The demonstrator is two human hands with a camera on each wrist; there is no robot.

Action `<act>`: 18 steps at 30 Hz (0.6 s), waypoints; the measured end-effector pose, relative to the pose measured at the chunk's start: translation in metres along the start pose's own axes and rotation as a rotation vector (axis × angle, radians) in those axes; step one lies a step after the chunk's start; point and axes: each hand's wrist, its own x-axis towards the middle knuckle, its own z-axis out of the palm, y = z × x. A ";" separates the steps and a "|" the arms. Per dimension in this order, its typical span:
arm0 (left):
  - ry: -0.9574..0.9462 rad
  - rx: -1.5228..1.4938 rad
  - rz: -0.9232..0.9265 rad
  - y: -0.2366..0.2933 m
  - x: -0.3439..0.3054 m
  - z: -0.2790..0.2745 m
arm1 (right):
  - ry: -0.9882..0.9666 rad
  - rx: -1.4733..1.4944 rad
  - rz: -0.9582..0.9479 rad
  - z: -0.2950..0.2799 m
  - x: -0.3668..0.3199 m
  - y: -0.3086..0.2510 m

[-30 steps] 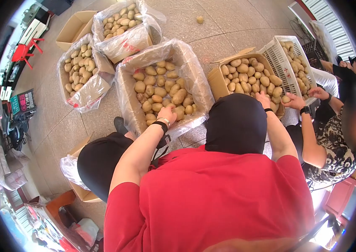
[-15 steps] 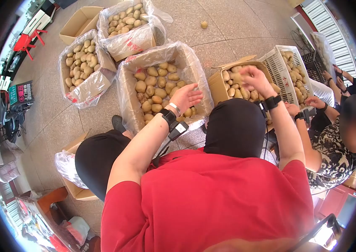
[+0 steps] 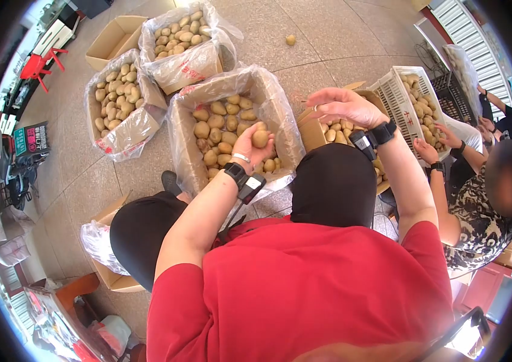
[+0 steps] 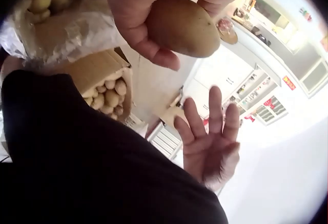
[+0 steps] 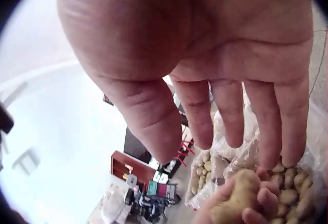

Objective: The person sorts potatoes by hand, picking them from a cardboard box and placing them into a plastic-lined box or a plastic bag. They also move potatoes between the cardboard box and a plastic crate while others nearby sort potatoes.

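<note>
My left hand (image 3: 252, 149) grips a potato (image 3: 260, 139) above the large plastic-lined box (image 3: 180, 130) in the middle. In the left wrist view, thumb and fingers curl round the smooth brown potato (image 4: 184, 27), whose rounded end sticks out. More potatoes (image 3: 215, 120) lie in the box below. To the right, my right hand (image 3: 345, 108) is raised over the cardboard box of potatoes (image 3: 311, 128), partly hiding it. Its palm (image 5: 230, 34) and extended fingers hold nothing in the right wrist view.
Two more lined boxes of potatoes (image 3: 117, 93) (image 3: 179, 36) and a cardboard box (image 3: 114, 42) stand at the back left. A white crate of potatoes (image 3: 396, 96) is at the right, beside another person's hands (image 3: 428, 149). One potato (image 3: 290, 40) lies on the floor.
My left hand has risen from among the potatoes, opened, then taken hold of a potato. My right hand has lifted off the right cardboard box and moved left.
</note>
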 end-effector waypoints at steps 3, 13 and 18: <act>0.185 0.017 0.139 0.018 0.006 -0.043 | 0.183 0.087 0.015 -0.018 -0.013 0.039; 0.475 0.175 0.788 0.074 0.000 -0.061 | 0.493 0.075 0.076 -0.010 -0.073 0.166; 0.530 0.424 0.540 0.051 -0.007 -0.070 | 0.541 -0.274 -0.051 0.026 -0.113 0.225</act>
